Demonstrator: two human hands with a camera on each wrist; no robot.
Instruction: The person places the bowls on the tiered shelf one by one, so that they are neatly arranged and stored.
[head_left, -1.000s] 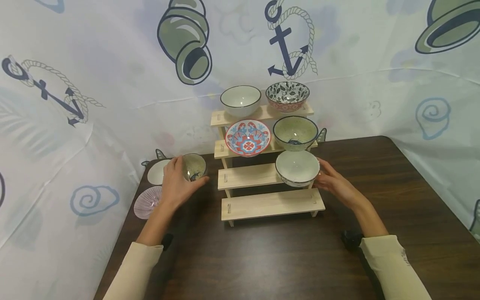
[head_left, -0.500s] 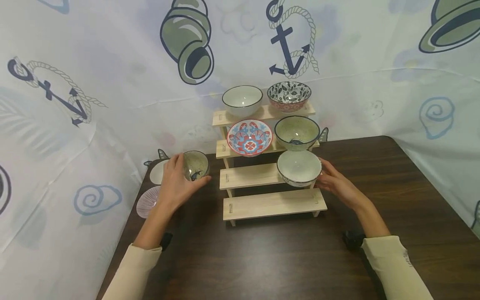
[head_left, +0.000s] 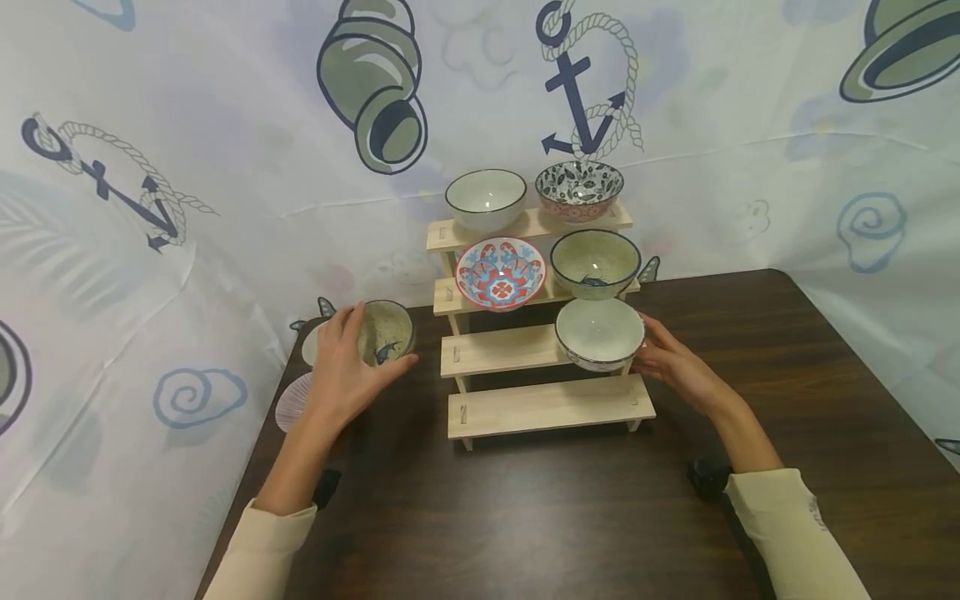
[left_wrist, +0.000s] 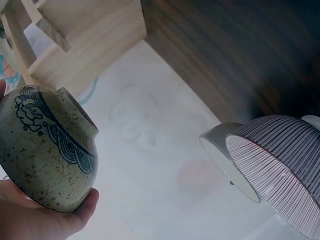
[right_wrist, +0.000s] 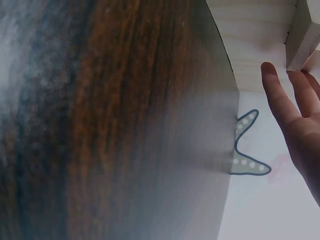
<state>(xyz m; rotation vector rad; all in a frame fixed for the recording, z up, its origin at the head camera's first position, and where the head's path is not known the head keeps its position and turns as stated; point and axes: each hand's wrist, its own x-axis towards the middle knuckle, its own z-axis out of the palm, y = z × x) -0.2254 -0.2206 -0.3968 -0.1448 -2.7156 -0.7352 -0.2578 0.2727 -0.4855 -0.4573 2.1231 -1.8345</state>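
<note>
My left hand (head_left: 339, 371) grips a speckled grey-green bowl (head_left: 388, 329) with a dark blue drawing inside, left of the wooden tiered stand (head_left: 551, 407). The left wrist view shows its outside (left_wrist: 50, 150), with a blue wave band and the thumb along the rim side. Beside the stand's right edge is my right hand (head_left: 675, 367), close by a white bowl (head_left: 600, 332) on the third tier from the top. In the right wrist view that hand (right_wrist: 297, 115) has its fingers extended, with fingertips at the stand's wooden end. Part of the right hand is hidden behind the white bowl.
A purple-striped bowl (head_left: 292, 402) and a white bowl (head_left: 311, 343) sit at the table's left edge, partly behind my left hand. The top two tiers hold a plain white bowl (head_left: 486, 200), a floral bowl (head_left: 579, 192), a red-blue bowl (head_left: 501, 273) and a green bowl (head_left: 596, 262).
My left hand has shifted slightly left with the speckled bowl and covers more of the two bowls behind it. The right hand stays beside the stand. The head view has shifted a little.
</note>
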